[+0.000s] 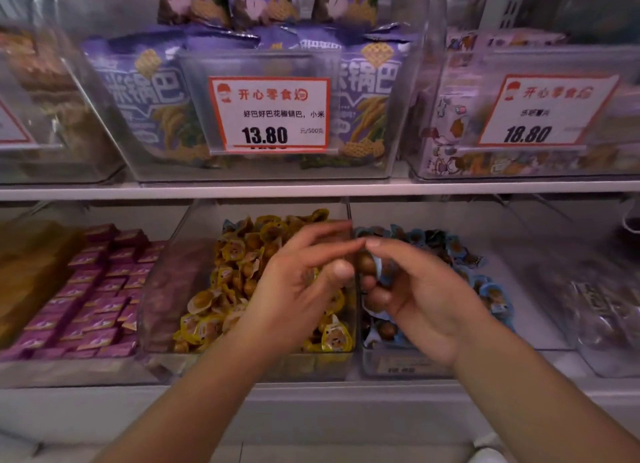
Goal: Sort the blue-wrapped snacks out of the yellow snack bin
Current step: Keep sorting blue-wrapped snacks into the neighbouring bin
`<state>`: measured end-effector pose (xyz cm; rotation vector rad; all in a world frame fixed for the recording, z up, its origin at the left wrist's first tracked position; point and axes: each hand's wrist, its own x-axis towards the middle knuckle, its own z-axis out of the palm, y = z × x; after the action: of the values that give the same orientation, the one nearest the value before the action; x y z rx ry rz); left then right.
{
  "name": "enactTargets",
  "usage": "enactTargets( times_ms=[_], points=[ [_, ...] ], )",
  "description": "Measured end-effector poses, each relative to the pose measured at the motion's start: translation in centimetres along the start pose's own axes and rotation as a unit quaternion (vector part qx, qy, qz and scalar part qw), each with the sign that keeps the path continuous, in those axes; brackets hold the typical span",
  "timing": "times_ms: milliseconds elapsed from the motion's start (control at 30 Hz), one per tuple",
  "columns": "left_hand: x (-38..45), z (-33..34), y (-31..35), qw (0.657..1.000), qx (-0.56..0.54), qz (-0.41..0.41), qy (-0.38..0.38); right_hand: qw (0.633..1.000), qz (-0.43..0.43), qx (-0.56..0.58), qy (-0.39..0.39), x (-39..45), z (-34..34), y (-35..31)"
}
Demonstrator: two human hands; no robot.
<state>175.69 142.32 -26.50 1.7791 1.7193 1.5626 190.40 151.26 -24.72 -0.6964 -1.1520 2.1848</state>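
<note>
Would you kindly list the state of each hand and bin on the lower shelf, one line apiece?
left hand: fingers relaxed and open above the yellow snack bin, holding nothing visible.
right hand: fingers curled round a blue-wrapped snack.
yellow snack bin: heaped with yellow-wrapped snacks.
blue snack bin: partly filled with blue-wrapped snacks.
pink box bin: packed with rows of pink boxes.

Single head cam, wide-angle, facing fwd and slightly down at store shelving (311, 189), close range, upper shelf bins at 12 o'clock, forearms entering from 5 and 7 o'clock, edges blurred.
</note>
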Motion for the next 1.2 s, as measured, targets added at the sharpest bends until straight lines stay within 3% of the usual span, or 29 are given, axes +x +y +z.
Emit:
enactTargets(
  times_ms=[67,100,133,200,267,400,633,700,800,867,967,1067,1200],
  points=[
    [0.1,-0.8,-2.2,0.998,-0.007,-0.057,-0.041,1.0,0.005,-0.001,0.027,0.5,-0.8,-0.6],
    [0.2,-1.0,-3.4,0.99,0.026,-0.098,-0.098,0.999,0.002,-0.02,0.04,0.8,-1.3,-0.7],
    [0.3,-1.0,-4.4,0.972,0.101,-0.116,-0.18,0.998,-0.004,-0.042,0.052,1.0,-1.7,-0.7],
    [0.3,-0.5,-5.8,0.903,0.27,-0.081,-0.324,0.995,-0.008,-0.071,0.075,1.7,-2.2,-0.4],
    [0.2,0.0,-6.0,0.861,0.345,-0.052,-0.369,0.992,-0.002,-0.084,0.093,2.3,-2.3,0.1],
    [0.2,-1.5,-6.4,0.835,0.397,-0.069,-0.374,0.991,-0.006,-0.092,0.099,3.3,-2.4,0.4],
    [0.2,-6.7,-6.7,0.828,0.464,-0.131,-0.287,0.986,-0.02,-0.134,0.093,3.4,-3.1,0.6],
    [-0.1,-5.9,-6.3,0.848,0.466,-0.113,-0.227,0.985,-0.023,-0.145,0.095,3.4,-3.2,0.6],
    [-0.3,-3.1,-4.9,0.898,0.425,0.004,-0.117,0.983,-0.036,-0.151,0.097,3.7,-3.0,0.9],
    [-0.5,-1.2,-4.5,0.902,0.386,0.012,-0.193,0.983,-0.043,-0.155,0.09,3.9,-2.9,1.2],
    [-0.5,-0.3,-5.9,0.873,0.333,-0.127,-0.332,0.982,-0.049,-0.169,0.075,4.0,-2.9,1.5],
    [-0.3,-0.6,-7.8,0.834,0.398,-0.109,-0.365,0.981,-0.053,-0.171,0.076,3.8,-3.2,1.5],
    [-0.6,-0.2,-8.9,0.827,0.425,-0.099,-0.355,0.98,-0.05,-0.175,0.078,3.7,-3.5,1.4]
  ],
)
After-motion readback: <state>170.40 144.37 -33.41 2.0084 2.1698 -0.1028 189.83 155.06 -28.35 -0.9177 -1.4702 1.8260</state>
